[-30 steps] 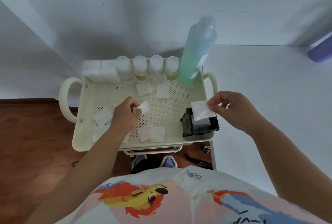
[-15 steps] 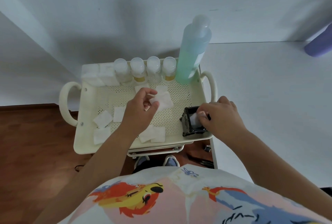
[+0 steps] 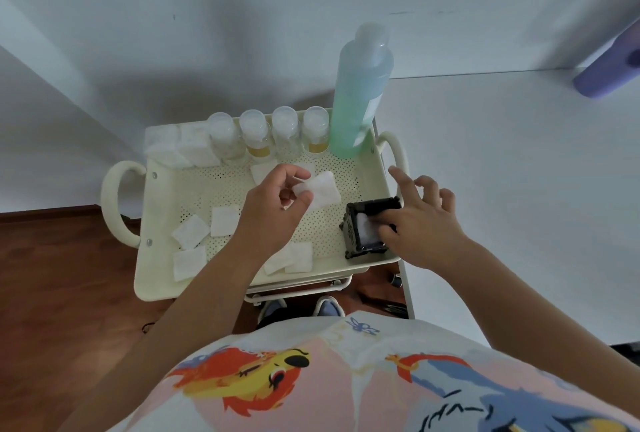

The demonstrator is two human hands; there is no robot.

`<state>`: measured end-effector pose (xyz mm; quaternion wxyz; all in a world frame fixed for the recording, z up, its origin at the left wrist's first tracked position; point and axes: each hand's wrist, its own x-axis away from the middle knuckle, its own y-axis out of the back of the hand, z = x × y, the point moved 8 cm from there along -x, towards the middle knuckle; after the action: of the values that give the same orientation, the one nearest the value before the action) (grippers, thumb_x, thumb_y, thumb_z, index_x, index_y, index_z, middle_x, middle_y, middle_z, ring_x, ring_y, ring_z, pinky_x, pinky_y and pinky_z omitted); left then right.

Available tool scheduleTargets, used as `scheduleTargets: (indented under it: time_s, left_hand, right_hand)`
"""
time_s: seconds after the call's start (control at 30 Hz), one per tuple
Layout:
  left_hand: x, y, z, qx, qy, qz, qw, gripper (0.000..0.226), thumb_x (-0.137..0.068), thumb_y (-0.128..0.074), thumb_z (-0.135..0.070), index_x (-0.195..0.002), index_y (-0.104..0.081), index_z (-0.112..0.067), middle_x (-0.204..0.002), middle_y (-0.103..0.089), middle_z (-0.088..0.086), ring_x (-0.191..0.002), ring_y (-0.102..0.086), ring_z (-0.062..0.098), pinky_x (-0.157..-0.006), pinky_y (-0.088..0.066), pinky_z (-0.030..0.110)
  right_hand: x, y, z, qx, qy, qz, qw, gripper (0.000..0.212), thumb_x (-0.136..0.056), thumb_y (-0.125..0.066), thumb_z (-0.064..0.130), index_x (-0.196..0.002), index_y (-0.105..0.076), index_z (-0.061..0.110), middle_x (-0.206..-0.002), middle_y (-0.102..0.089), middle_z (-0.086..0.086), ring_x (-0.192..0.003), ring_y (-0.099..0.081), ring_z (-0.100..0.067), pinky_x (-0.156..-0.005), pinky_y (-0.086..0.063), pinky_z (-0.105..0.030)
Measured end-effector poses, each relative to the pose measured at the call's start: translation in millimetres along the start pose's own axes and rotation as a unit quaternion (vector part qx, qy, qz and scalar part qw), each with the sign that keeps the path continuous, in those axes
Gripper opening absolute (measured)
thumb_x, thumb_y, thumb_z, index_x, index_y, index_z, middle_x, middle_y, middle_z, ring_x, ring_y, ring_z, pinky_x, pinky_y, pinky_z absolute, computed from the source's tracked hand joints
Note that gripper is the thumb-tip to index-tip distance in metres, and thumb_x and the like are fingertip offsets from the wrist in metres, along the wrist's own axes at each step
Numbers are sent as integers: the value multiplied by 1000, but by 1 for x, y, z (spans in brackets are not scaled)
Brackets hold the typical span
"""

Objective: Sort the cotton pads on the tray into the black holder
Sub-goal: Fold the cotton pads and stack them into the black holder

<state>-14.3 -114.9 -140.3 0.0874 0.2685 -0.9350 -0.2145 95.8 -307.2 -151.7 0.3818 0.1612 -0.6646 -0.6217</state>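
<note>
Hidden: my right hand [image 3: 420, 224] covers the far side of the black holder [image 3: 367, 229], so I cannot tell how full it is; my left forearm hides part of the loose pads nearest me.
Right hand: thumb pressing a white pad [image 3: 365, 225] down inside the holder, other fingers spread wide above it.
Left hand [image 3: 273, 210]: pinching one cotton pad [image 3: 322, 189] between thumb and forefinger, just left of the holder, above the tray.
Tray [image 3: 156, 258]: cream, perforated; the holder sits in its near right corner.
Loose pads [image 3: 206, 234]: scattered well left of the holder.
Behind the holder: four small bottles [image 3: 270, 134] and a tall green bottle [image 3: 360, 96] along the far rim.
</note>
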Motion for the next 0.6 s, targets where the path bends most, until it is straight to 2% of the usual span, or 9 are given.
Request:
scheduleTargets:
  time_s: [0.1,0.13,0.2,0.27,0.3,0.37,0.43,0.53,0.6]
  left_hand:
    - [2,-6,-9,10,-6,17,1000,21,-87,-68,-18,-104,-62,-30,-90,-65,-16,-74,-58,-1,-68,-46,9]
    - [3,-9,-12,18,-6,25,999,21,-87,-68,-19,-103,-62,-31,-89,-65,-15,-73,-58,-1,-67,-46,9]
    - [5,-16,-19,38,-5,49,998,21,-87,-68,-19,-100,-62,-33,-88,-65,-14,-69,-60,0,-64,-46,10]
    - [8,-27,-26,68,5,90,994,22,-87,-68,-17,-99,-62,-35,-85,-65,-14,-67,-62,5,-61,-48,14]
    - [9,-34,-28,82,14,113,990,24,-87,-69,-16,-100,-61,-34,-85,-66,-12,-68,-64,11,-60,-51,18]
    - [11,-48,-32,90,30,151,984,25,-87,-69,-15,-102,-61,-33,-85,-68,-6,-73,-66,22,-63,-53,29]
    - [11,-59,-33,70,43,171,982,25,-87,-70,-17,-104,-60,-33,-85,-67,-5,-70,-64,17,-64,-52,32]
    - [10,-63,-34,12,42,157,987,24,-86,-70,-23,-103,-59,-36,-89,-63,-13,-65,-59,0,-62,-48,19]
    - [10,-59,-36,-42,5,130,991,22,-87,-69,-26,-104,-59,-36,-100,-57,-15,-75,-59,2,-65,-44,14]
  right_hand:
    - [-1,-3,1,-19,3,34,999,35,-84,-32,43,-100,-62,52,-154,3,8,-131,3,-24,-104,-7,-49]
    - [-1,1,1,-34,4,25,999,34,-84,-32,42,-98,-62,51,-154,0,9,-131,2,-22,-103,-8,-48]
    - [3,19,-3,-114,-10,-44,992,28,-84,-38,44,-89,-65,49,-151,-19,10,-126,-8,-18,-99,-13,-45]
    - [9,38,-13,-243,-41,-124,961,17,-82,-46,53,-82,-63,50,-136,-41,19,-116,-22,-14,-90,-19,-37]
    - [10,42,-17,-308,-51,-135,940,17,-78,-49,62,-83,-62,52,-128,-47,25,-112,-25,-12,-89,-21,-35]
    - [9,40,-19,-394,-55,-100,912,27,-70,-56,71,-85,-64,50,-117,-51,30,-112,-29,-10,-92,-26,-35]
    - [8,32,-20,-390,-61,-60,917,22,-72,-64,62,-83,-70,43,-114,-54,24,-113,-30,-11,-96,-29,-37]
    - [8,22,-28,-326,-89,-60,939,16,-80,-68,48,-79,-72,32,-112,-51,17,-114,-31,-16,-98,-31,-38]
    - [11,20,-31,-260,-102,-69,958,17,-83,-63,50,-79,-70,35,-115,-48,17,-114,-30,-19,-92,-26,-33]
